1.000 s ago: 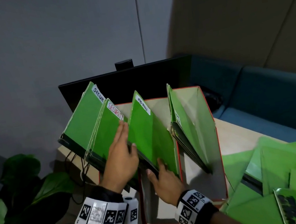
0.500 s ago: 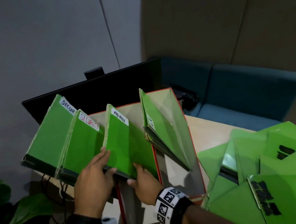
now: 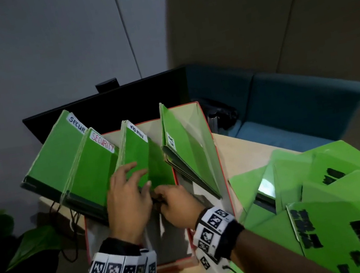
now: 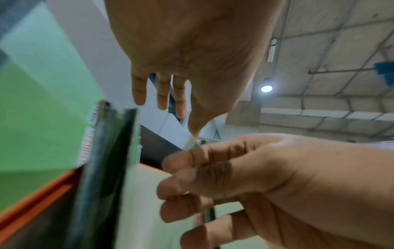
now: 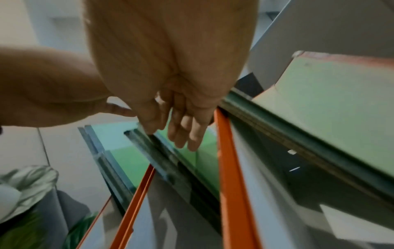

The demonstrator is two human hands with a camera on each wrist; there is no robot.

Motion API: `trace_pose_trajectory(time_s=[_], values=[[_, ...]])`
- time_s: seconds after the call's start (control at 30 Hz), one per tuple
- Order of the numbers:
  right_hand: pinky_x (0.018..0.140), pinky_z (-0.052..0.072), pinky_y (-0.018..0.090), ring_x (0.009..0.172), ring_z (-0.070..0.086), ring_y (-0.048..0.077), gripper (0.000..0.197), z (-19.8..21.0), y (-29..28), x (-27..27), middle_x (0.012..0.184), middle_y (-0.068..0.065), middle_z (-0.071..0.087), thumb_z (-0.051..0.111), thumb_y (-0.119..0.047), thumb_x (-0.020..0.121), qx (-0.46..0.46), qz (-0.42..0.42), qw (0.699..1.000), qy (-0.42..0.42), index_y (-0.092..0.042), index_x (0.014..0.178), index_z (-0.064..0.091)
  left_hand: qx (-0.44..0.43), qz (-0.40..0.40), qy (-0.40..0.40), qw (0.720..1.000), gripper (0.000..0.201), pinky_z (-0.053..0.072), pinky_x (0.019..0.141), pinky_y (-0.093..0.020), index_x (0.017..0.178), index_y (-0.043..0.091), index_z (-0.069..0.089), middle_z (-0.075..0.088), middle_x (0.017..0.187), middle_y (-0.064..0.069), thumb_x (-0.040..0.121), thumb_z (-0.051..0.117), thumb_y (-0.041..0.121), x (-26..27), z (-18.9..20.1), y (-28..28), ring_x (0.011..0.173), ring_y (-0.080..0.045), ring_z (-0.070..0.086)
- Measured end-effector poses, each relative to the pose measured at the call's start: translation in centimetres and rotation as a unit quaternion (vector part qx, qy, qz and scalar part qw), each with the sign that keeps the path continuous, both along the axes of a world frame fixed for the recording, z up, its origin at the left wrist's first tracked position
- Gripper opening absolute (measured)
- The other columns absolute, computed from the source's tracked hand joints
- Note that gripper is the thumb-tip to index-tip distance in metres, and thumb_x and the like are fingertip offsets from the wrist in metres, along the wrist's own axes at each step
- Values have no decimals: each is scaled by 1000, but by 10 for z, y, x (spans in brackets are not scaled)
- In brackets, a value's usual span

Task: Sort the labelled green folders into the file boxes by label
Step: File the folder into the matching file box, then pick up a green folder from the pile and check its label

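A green folder [image 3: 139,152] with a white handwritten label [image 3: 138,132] stands tilted in the left red-rimmed file box [image 3: 86,233]. My left hand [image 3: 140,175] rests on its front face with spread, straight fingers [image 4: 162,104]. At the folder's lower edge my right hand [image 3: 159,193] pinches the dark spine between curled fingers [image 4: 183,176]; the right wrist view shows those fingers [image 5: 181,134] against the spine. Two folders labelled SECUR [image 3: 59,155] and SECURITY [image 3: 94,168] lean out to the left. More folders [image 3: 182,157] lean in the right file box [image 3: 224,176].
A pile of loose green folders [image 3: 325,196] with black lettering covers the table at the right. A black monitor [image 3: 104,110] stands behind the boxes and a teal sofa [image 3: 287,107] lies beyond. Plant leaves [image 3: 33,242] and cables [image 3: 70,224] hang at the left.
My left hand slid right from the SECURITY folder's edge onto the middle folder's face. My right hand moved up to the folder's lower edge, close to the left hand.
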State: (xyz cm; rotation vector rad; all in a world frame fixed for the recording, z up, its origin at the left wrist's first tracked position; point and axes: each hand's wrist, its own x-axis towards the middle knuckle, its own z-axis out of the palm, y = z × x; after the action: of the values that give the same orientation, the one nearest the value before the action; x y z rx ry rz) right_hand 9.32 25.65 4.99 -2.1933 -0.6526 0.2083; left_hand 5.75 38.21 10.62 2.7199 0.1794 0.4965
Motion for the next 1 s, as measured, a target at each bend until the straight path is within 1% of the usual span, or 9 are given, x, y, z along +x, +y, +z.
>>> trace_pose_trajectory(time_s=[0.07, 0.17, 0.3, 0.43, 0.53, 0.6, 0.8, 0.9, 1.0], values=[[71, 42, 20, 88, 62, 24, 19, 4, -30, -7, 95, 10, 69, 55, -2, 79, 16, 7, 1000, -2, -11, 93, 62, -21, -56, -25, 998, 31, 26, 109, -27, 116, 19, 67, 50, 134, 3, 86, 68, 13, -1, 1, -29, 129, -15, 37], [61, 42, 28, 70, 58, 16, 6, 3, -84, -15, 79, 9, 66, 57, -7, 79, 37, -26, 999, 2, -10, 84, 60, -70, -151, -58, 984, 24, 26, 106, -16, 109, 17, 69, 52, 128, 3, 88, 64, 8, 3, -2, -77, 124, -11, 42], [72, 47, 12, 76, 61, 4, 17, -17, -176, -26, 89, 2, 70, 60, -5, 88, 82, -170, 980, 60, -8, 102, 68, -124, -258, -38, 958, 24, 36, 102, -19, 105, 17, 70, 55, 122, 6, 86, 63, 4, 10, -20, -143, 117, -6, 47], [82, 50, 24, 87, 65, 11, 23, -49, -271, -44, 103, 4, 72, 60, -11, 88, -13, -308, 948, 83, -10, 110, 68, -141, -336, 17, 931, 23, 39, 101, -23, 102, 15, 71, 59, 113, 3, 85, 62, 3, 15, -61, -204, 107, -10, 56], [88, 46, 25, 102, 64, 18, 29, -68, -328, -69, 112, 4, 69, 61, -15, 89, -72, -367, 920, 118, -12, 117, 65, -122, -374, 100, 914, 21, 30, 99, -5, 104, 13, 71, 59, 113, 1, 88, 60, 5, 16, -92, -242, 101, -6, 53], [89, 45, 25, 106, 62, 18, 31, -82, -361, -89, 118, 3, 67, 61, -19, 89, -102, -402, 899, 141, -15, 120, 63, -110, -399, 162, 896, 24, 36, 104, -15, 110, 15, 68, 57, 117, 3, 90, 57, 9, 13, -113, -262, 104, -6, 53], [82, 46, 27, 95, 61, 22, 35, -112, -438, -156, 125, 6, 55, 62, -21, 88, -189, -535, 792, 227, -15, 122, 59, -22, -399, 350, 847, 50, 29, 111, -25, 134, 14, 51, 48, 136, -3, 86, 64, 10, -12, -165, -305, 128, -20, 45], [82, 49, 32, 99, 62, 30, 34, -129, -459, -182, 119, 16, 59, 56, -18, 86, -211, -562, 753, 269, -8, 118, 61, -37, -336, 409, 848, 46, 46, 100, -33, 121, 9, 55, 61, 120, -9, 78, 71, 14, -18, -187, -317, 115, -27, 56], [87, 49, 32, 105, 61, 28, 43, -136, -461, -195, 124, 15, 57, 58, -15, 84, -207, -546, 756, 296, -10, 126, 54, -83, -277, 428, 856, 30, 50, 82, -26, 108, 7, 56, 65, 107, -10, 82, 68, 17, -17, -191, -326, 98, -26, 62]])
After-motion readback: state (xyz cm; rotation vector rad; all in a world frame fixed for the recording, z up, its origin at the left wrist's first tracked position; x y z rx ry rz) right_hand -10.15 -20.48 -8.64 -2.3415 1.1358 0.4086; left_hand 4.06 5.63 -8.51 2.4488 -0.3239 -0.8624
